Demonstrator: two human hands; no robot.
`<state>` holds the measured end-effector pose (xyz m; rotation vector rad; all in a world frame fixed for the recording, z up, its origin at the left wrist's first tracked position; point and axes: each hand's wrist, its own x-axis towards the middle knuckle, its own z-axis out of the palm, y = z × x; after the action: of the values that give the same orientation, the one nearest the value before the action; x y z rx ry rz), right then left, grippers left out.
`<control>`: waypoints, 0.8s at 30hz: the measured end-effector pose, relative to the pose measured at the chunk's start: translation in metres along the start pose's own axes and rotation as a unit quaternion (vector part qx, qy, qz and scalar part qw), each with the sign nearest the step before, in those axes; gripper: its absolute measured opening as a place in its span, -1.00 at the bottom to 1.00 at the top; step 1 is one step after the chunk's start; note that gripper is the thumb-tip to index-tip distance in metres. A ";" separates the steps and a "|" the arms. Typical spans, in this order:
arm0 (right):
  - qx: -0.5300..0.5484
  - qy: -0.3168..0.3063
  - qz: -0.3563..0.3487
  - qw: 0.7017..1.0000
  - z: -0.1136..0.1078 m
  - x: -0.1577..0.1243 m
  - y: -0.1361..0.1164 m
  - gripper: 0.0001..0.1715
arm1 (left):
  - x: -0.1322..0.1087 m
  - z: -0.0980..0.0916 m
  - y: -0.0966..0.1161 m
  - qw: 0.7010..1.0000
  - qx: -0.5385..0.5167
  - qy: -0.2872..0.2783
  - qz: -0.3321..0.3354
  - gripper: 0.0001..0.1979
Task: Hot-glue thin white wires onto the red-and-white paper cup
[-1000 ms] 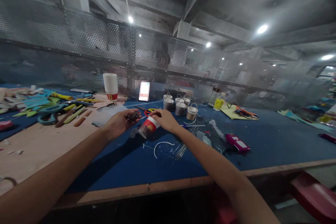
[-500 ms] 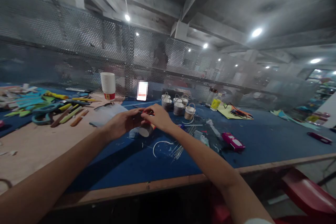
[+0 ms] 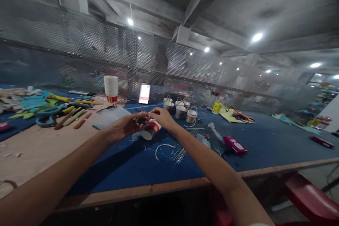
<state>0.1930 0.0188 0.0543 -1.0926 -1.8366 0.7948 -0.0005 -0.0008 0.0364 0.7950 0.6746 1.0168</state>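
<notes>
A red, dark and white paper cup (image 3: 152, 129) lies tilted on the blue table cover, its round pale end towards me. My left hand (image 3: 124, 126) is beside it with curled fingers around a small dark-and-red thing (image 3: 142, 119), too small to name. From the other side my right hand (image 3: 161, 118) comes in above the cup, its thumb and fingers pinched together at that small thing; what is between them is hidden. Just beyond, to the right, stand several little buckets (image 3: 180, 110) with looped handles.
A stack of paper cups (image 3: 111, 88) and a lit phone (image 3: 144, 93) stand at the back. Scissors (image 3: 49, 116) and several clay tools lie left. Thin wires (image 3: 181, 155), a curved white strip (image 3: 157, 151) and a magenta box (image 3: 235, 145) lie right. A mesh screen (image 3: 148, 56) rises behind.
My fingers have shifted, so more of the paper cup and the small dark-and-red thing shows. The view has tipped slightly upward.
</notes>
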 end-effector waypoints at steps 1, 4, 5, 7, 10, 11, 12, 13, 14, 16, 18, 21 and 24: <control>0.047 0.001 0.019 0.999 -0.001 0.000 -0.002 -0.86 | 0.002 -0.003 0.000 1.000 0.010 0.003 -0.001 -0.84; 0.171 0.004 0.064 0.983 -0.004 -0.002 -0.007 -0.89 | 0.007 -0.009 0.000 0.999 0.032 0.014 0.001 -0.85; 0.205 0.001 0.074 0.976 -0.005 -0.002 -0.008 -0.89 | 0.008 -0.010 -0.001 0.999 0.037 0.019 0.002 -0.88; 0.270 -0.011 0.084 0.959 -0.006 -0.004 -0.011 -0.89 | 0.007 -0.010 -0.001 0.999 0.043 0.027 0.004 -0.91; 0.352 -0.028 0.099 0.930 -0.007 -0.004 -0.016 -0.88 | 0.004 -0.007 0.001 0.998 0.049 0.033 0.004 -0.94; 0.372 -0.029 0.106 0.922 -0.008 -0.003 -0.019 -0.87 | 0.003 -0.006 0.002 0.998 0.050 0.038 0.003 -0.94; 0.389 -0.026 0.113 0.914 -0.009 -0.003 -0.021 -0.86 | 0.003 -0.005 0.002 0.998 0.049 0.044 0.001 -0.93; 0.404 -0.021 0.117 0.907 -0.011 -0.002 -0.024 -0.85 | 0.002 -0.005 0.003 0.998 0.044 0.049 -0.002 -0.92; 0.418 -0.016 0.118 0.901 -0.013 -0.002 -0.026 -0.86 | 0.002 -0.005 0.004 0.998 0.039 0.052 -0.004 -0.91; 0.443 0.001 0.115 0.889 -0.017 -0.001 -0.030 -0.85 | 0.001 -0.006 0.005 0.998 0.030 0.053 -0.008 -0.90; 0.460 0.027 0.113 0.880 -0.023 0.000 -0.030 -0.83 | 0.002 -0.008 0.006 0.998 0.025 0.053 -0.010 -0.90; 0.475 0.078 0.108 0.870 -0.033 0.003 -0.026 -0.79 | 0.001 -0.009 0.008 0.997 0.022 0.066 -0.014 -0.91; 0.479 0.123 0.094 0.864 -0.047 0.008 -0.022 -0.75 | -0.001 -0.009 0.010 0.997 0.009 0.075 -0.012 -0.90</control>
<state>0.2242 0.0213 0.0966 -0.6506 -0.8892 1.3971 -0.0129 0.0039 0.0402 0.7294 0.8202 1.0579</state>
